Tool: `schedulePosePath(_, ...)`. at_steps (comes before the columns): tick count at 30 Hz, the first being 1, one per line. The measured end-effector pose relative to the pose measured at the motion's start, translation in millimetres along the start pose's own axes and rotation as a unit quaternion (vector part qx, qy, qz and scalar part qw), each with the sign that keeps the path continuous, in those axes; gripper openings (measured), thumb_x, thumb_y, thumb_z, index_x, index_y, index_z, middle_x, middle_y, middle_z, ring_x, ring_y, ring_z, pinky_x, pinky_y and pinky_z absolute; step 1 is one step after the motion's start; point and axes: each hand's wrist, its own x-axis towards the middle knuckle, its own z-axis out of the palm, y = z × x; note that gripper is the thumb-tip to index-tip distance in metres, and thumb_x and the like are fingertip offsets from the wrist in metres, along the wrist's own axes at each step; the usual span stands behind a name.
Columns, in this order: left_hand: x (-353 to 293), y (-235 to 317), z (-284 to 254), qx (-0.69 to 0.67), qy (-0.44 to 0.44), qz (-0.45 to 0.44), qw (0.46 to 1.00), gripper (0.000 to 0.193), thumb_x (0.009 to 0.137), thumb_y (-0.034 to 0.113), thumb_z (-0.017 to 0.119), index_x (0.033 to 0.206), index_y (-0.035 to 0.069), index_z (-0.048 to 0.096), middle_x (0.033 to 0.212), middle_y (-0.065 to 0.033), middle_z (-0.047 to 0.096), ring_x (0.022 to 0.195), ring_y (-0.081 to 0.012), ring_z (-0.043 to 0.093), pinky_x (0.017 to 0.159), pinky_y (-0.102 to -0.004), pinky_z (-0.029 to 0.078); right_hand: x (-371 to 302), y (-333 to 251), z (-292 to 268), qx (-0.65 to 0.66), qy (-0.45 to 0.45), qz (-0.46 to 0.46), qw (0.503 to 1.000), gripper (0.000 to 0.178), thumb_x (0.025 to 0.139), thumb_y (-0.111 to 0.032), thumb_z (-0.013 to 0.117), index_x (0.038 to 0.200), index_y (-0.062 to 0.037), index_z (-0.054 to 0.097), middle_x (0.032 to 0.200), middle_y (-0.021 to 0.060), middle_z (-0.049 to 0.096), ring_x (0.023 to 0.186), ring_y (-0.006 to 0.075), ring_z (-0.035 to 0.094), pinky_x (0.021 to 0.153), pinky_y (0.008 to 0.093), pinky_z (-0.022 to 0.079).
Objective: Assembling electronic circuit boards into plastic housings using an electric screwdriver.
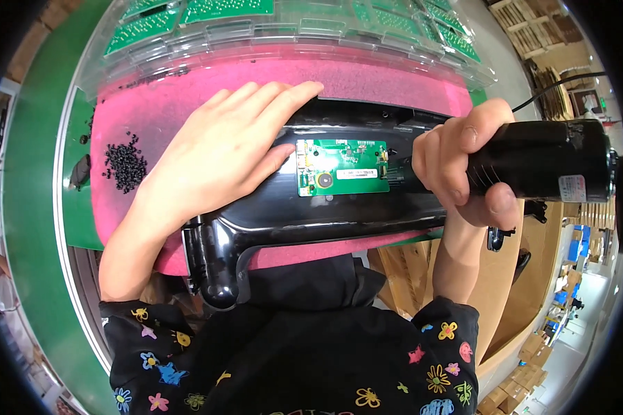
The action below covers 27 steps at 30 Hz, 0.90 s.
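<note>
A glossy black plastic housing [311, 225] lies across the pink mat in front of me, with a rounded leg-like part at its near left corner. A green circuit board [342, 155] with a round component and a white label sits in the middle of the housing. My left hand [221, 142] lies flat over the left part of the housing, fingers stretched to the far edge and thumb beside the board. In my right hand [460, 155] is a black electric screwdriver [540, 159], its fingers wrapped round the body over the housing's right end. The tool's tip is hidden behind the hand.
A pile of small black screws [124, 164] rests on the pink mat [394, 79] at the left. Clear plastic trays [298, 45] holding several green boards stand along the far side. A black cord [557, 83] runs at the upper right. A cardboard box [512, 311] stands near right.
</note>
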Motion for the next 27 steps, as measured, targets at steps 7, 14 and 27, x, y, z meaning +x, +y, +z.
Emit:
schedulePosePath(7,-4,-2,-2,-0.020,0.018,-0.015,1.000,0.052,0.089,0.013,0.064,0.138,0.005,0.047,0.113,-0.0201,0.062,0.104,-0.0394,0.059,0.092,-0.0456,0.047,14,-11,7,0.114,0.254,0.054,0.959,0.028,0.091,-0.025,0.068,0.105,-0.0060,0.053,0.065,-0.0016,0.045,0.053,0.0102,0.044,0.057,0.0287,0.043)
schedulePosePath(14,-13,-5,0,-0.010,-0.045,-0.024,0.999,0.018,0.091,0.016,0.061,0.098,0.000,0.059,0.093,-0.0174,0.063,0.090,-0.0389,0.062,0.075,-0.0482,0.051,6,-20,-18,0.203,0.376,0.066,0.902,0.038,0.093,-0.010,0.059,0.124,0.0072,0.046,0.126,0.0192,0.044,0.122,0.0322,0.047,0.112,0.0572,0.037)
schedulePosePath(27,1,-16,-13,-0.019,-0.049,-0.020,0.998,0.017,0.091,0.015,0.058,0.091,-0.001,0.052,0.087,-0.0221,0.057,0.085,-0.0457,0.058,0.072,-0.0523,0.046,-66,-183,54,-0.498,0.121,-0.118,0.851,0.025,0.093,-0.024,0.054,0.112,-0.0108,0.064,0.087,0.0088,0.065,0.083,0.0209,0.062,0.068,0.0293,0.046)
